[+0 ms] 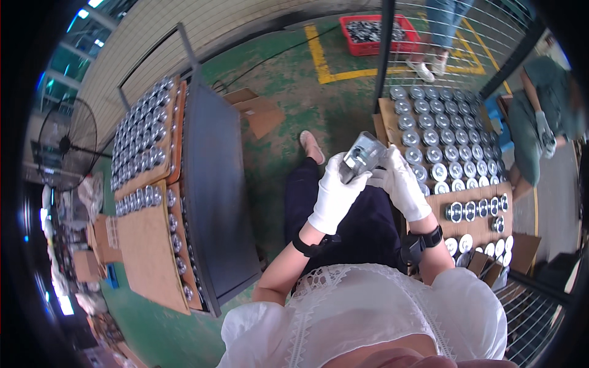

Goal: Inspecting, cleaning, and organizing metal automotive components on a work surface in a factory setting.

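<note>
Left white-gloved hand: fingers grip a shiny silver-grey, partly see-through piece. Right white-gloved hand: fingers pinch its right edge. Dark trousers beneath.

No readable text or labels anywhere.

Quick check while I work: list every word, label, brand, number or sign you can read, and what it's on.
None can be read.
Shiny part in the gloved left hand: no lettering discernible.
Cardboard on the floor: small pale mark, too small to read.
Yellow floor lines: no lettering visible.
</note>
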Tool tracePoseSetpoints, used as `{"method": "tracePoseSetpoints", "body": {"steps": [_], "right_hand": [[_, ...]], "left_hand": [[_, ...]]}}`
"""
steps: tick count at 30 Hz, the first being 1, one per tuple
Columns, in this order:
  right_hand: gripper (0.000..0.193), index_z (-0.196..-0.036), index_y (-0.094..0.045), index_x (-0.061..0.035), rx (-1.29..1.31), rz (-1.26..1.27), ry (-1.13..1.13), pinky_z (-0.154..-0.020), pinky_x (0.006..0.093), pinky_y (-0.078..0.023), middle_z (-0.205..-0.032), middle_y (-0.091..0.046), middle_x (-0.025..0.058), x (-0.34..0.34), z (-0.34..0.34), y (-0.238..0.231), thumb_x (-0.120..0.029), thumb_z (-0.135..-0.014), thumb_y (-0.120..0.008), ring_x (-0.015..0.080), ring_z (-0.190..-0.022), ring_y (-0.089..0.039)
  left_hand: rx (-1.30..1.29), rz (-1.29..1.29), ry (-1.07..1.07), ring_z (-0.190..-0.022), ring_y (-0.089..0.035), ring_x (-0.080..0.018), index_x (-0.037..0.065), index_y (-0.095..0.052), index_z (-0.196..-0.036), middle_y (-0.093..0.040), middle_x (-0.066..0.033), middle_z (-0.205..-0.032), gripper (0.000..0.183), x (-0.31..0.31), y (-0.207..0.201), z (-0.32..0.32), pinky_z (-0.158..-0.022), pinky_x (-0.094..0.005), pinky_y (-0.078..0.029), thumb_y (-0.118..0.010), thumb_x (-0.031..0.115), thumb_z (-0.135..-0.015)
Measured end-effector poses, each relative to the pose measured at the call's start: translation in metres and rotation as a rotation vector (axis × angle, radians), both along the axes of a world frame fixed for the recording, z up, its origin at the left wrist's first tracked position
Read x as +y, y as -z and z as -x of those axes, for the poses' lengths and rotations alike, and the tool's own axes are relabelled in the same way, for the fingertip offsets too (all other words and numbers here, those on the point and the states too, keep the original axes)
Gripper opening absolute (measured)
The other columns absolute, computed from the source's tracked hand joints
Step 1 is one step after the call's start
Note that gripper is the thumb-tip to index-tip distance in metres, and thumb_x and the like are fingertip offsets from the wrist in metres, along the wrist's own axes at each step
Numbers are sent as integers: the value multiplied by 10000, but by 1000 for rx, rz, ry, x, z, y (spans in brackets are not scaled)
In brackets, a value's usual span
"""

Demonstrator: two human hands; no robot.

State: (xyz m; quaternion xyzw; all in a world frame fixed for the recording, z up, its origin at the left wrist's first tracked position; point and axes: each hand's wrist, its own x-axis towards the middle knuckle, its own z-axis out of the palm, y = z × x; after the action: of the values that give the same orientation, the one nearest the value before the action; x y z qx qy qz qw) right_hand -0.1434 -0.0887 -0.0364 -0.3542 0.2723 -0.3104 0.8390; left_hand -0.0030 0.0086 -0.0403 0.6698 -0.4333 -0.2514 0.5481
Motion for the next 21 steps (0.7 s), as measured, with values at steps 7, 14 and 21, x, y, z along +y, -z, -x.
{"method": "tracePoseSetpoints", "body": {"steps": [7,14,21], "right_hand": [[696,-1378,-473,40,42,114,-51,-914,401,-587,-1243,-594,195,14,-6,-27,-575,-1092,-321,295,-1021,-692],[630,-1386,-463,50,0,89,-13,-908,380,-591,-1240,-591,184,18,-4,-25,-504,-1111,-339,270,-1019,-694],[466,-1406,-492,14,133,241,-22,-955,343,-560,-1295,-598,148,10,0,-2,-348,-1126,-403,216,-1095,-668]], "left_hand": [[1109,34,187,-1128,-676,-218,7,-532,-1368,-649,-107,-1254,360,10,-16,-34,-1008,-397,-572,-593,118,-1030],[1100,19,194,-1131,-676,-226,-23,-527,-1358,-639,-120,-1270,366,9,-25,-34,-1016,-394,-568,-592,118,-1027],[757,-91,23,-1041,-674,-173,-26,-549,-1318,-670,-80,-1161,376,5,-35,-31,-959,-329,-564,-668,103,-985]]}}
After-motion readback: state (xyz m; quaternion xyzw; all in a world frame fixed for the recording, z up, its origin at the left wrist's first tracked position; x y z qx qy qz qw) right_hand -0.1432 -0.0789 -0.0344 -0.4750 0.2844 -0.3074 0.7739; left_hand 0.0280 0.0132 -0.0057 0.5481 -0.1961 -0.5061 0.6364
